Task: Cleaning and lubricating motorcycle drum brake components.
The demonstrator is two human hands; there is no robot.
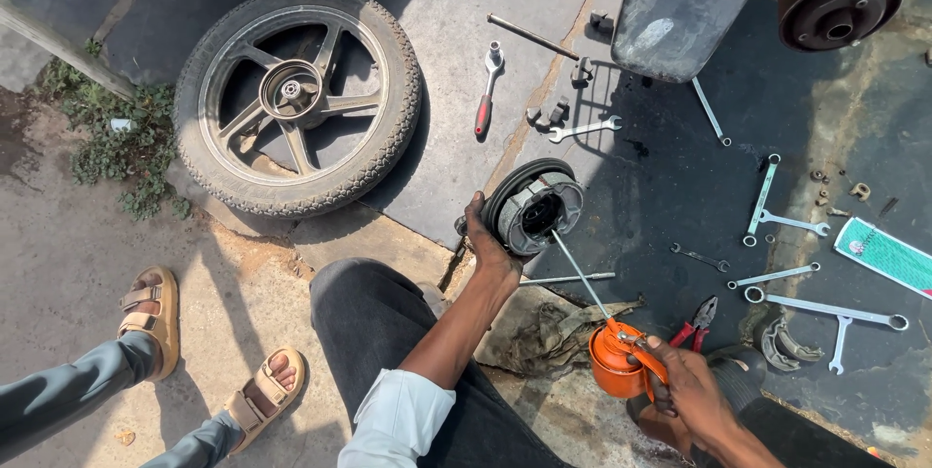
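My left hand (488, 247) grips a round brake drum plate with grey brake shoes (535, 206), holding it tilted up off the ground. My right hand (691, 391) holds an orange oil can (615, 361) by its lever handle. The can's long thin metal spout (580, 272) reaches up to the centre of the brake plate. My dark-trousered knee sits between the hands, low in the view.
A motorcycle wheel with tyre (297, 99) lies at the upper left. A ratchet (487, 89), several spanners (788, 223), red pliers (697, 320), spare brake shoes (779, 344) and a greasy rag (549, 332) lie around. Another person's sandalled feet (209, 351) stand at left.
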